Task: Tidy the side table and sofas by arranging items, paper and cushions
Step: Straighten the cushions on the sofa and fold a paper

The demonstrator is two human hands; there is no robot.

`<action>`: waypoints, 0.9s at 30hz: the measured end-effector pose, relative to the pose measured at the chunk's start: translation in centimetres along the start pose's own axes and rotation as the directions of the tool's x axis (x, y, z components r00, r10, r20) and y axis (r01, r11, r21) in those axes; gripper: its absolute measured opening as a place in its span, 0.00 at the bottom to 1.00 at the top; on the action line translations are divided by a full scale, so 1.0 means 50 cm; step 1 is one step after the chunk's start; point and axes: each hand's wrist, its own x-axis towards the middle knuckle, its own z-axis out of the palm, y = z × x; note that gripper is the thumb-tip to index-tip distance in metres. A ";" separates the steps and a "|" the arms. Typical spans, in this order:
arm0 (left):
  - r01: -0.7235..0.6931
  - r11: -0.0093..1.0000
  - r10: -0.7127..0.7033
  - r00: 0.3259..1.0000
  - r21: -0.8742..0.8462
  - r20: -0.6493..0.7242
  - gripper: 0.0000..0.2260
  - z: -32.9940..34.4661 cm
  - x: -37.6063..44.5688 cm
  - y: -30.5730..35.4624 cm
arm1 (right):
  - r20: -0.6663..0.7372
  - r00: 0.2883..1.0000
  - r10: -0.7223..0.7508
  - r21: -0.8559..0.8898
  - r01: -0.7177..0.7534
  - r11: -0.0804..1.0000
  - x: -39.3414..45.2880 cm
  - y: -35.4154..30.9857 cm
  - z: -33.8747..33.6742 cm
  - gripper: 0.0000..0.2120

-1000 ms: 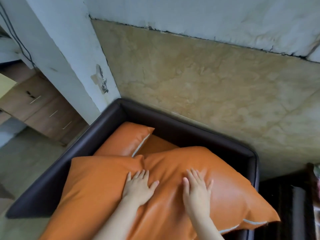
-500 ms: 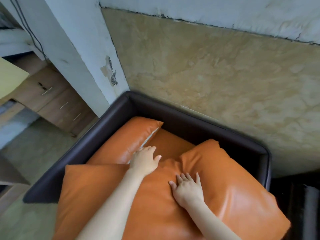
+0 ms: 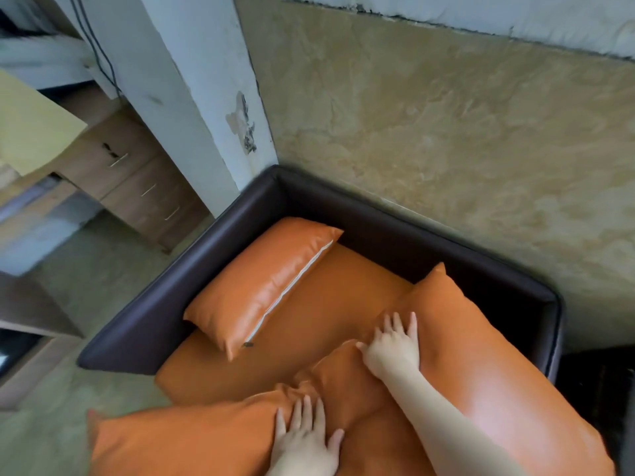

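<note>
I am pressing both flat, open-fingered hands, left hand and right hand, on the large orange cushion lying across the sofa; it is not yet propped upright.

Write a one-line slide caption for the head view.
Both hands, left and right, press flat on a large orange cushion on the sofa.

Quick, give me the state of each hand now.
Left hand: open, flat on the large orange cushion.
Right hand: open, fingers spread, pressing the same cushion.
</note>
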 end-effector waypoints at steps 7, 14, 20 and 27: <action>-0.042 0.949 -0.022 0.980 -0.313 -0.198 0.19 -0.073 0.016 0.000 | 0.179 0.980 0.089 -0.150 -0.062 0.987 -0.058 0.025 0.045 0.29; 0.009 0.977 -0.007 1.000 -0.212 0.011 0.34 -0.041 -0.044 0.070 | -0.035 0.996 0.079 -0.057 -0.081 0.995 -0.090 0.054 0.084 0.38; 0.001 0.979 -0.006 1.000 -0.206 -0.028 0.37 -0.058 -0.049 0.071 | -0.150 0.988 0.017 0.064 -0.007 0.998 -0.101 0.059 0.088 0.43; 0.104 0.964 -0.173 0.943 -0.244 -0.285 0.15 -0.122 -0.042 0.072 | -0.561 0.827 0.037 0.481 0.290 0.827 -0.099 0.045 -0.008 0.18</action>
